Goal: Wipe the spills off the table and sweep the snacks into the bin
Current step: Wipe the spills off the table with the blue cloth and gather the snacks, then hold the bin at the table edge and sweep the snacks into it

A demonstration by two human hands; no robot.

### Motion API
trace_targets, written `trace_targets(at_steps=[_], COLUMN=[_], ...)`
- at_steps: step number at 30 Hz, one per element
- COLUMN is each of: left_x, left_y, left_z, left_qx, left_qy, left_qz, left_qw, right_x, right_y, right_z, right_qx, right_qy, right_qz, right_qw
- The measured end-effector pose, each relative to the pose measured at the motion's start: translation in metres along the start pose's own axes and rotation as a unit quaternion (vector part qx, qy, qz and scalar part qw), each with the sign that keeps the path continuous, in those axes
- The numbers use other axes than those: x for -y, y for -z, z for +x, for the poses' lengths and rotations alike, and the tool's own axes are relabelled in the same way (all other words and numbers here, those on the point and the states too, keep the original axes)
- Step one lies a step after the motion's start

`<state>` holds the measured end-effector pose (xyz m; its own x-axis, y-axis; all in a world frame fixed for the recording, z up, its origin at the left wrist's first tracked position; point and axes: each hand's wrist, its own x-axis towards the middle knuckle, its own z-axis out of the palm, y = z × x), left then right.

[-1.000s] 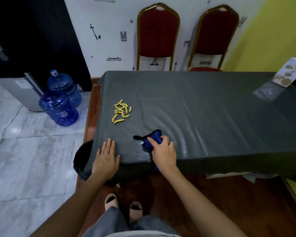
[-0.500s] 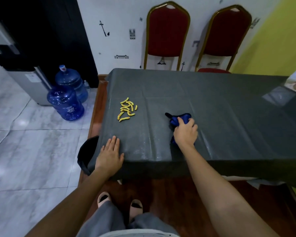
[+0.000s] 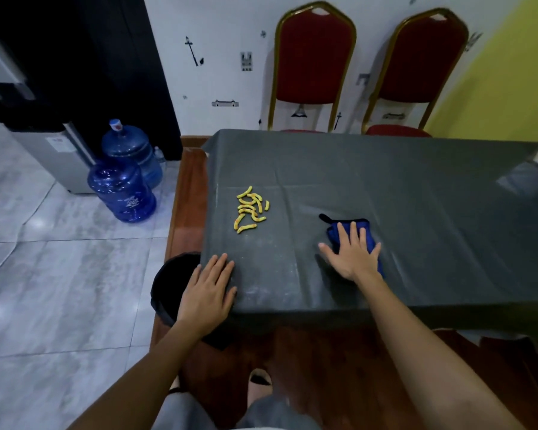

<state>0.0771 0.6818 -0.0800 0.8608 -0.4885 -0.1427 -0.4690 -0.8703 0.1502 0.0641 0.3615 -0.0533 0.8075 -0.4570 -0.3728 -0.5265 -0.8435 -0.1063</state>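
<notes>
A blue cloth [image 3: 357, 227] lies on the table's dark grey cover [image 3: 416, 212], near its front middle. My right hand [image 3: 353, 252] presses flat on the cloth with fingers spread and straight. A small heap of yellow curled snacks [image 3: 249, 210] sits on the left part of the table, apart from both hands. My left hand [image 3: 208, 291] rests flat on the table's front left corner, fingers straight. A black bin [image 3: 171, 282] stands on the floor just below that corner, partly hidden by my left hand and the cover.
Two red chairs [image 3: 314, 60] with gold frames stand behind the table against the wall. Two blue water jugs [image 3: 121, 190] and a dispenser [image 3: 53, 150] stand at the left on the tiled floor. A wooden platform runs under the table.
My right hand slid the blue cloth from the front edge further onto the table and to the right, and its fingers flattened out on it. My left hand stayed on the corner.
</notes>
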Motion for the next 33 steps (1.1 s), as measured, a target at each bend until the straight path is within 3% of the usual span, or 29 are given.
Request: trace_targets(at_steps=[3, 5, 7, 11, 18, 23, 28, 33], left_x=[0.032, 0.059, 0.085, 0.162, 0.255, 0.291, 0.303, 0.328], left_y=[0.006, 0.011, 0.013, 0.008, 0.004, -0.028, -0.089, -0.201], left_z=[0.014, 0.019, 0.019, 0.019, 0.040, 0.031, 0.058, 0.105], left_qx=[-0.014, -0.002, -0.002, 0.058, 0.115, 0.160, 0.175, 0.205], left_qy=[-0.001, 0.026, 0.063, 0.111, 0.124, 0.141, 0.168, 0.188], left_qz=[-0.017, -0.034, -0.039, -0.038, -0.059, -0.075, -0.102, -0.107], left_qw=[1.000, 0.999, 0.997, 0.991, 0.984, 0.974, 0.965, 0.955], right_x=[0.040, 0.092, 0.149, 0.262, 0.365, 0.380, 0.388, 0.392], right_y=[0.005, -0.001, -0.012, -0.049, -0.100, -0.150, -0.202, -0.302], right_z=[-0.017, -0.033, -0.050, -0.066, -0.023, 0.001, 0.062, 0.134], right_qx=[-0.097, -0.180, -0.204, -0.161, 0.023, 0.140, 0.136, 0.174], right_qy=[-0.056, 0.005, 0.100, 0.215, 0.213, 0.154, 0.141, 0.103], right_qz=[0.088, 0.124, 0.164, 0.174, 0.039, -0.013, -0.044, -0.026], right_qw=[0.990, 0.976, 0.960, 0.947, 0.976, 0.978, 0.980, 0.979])
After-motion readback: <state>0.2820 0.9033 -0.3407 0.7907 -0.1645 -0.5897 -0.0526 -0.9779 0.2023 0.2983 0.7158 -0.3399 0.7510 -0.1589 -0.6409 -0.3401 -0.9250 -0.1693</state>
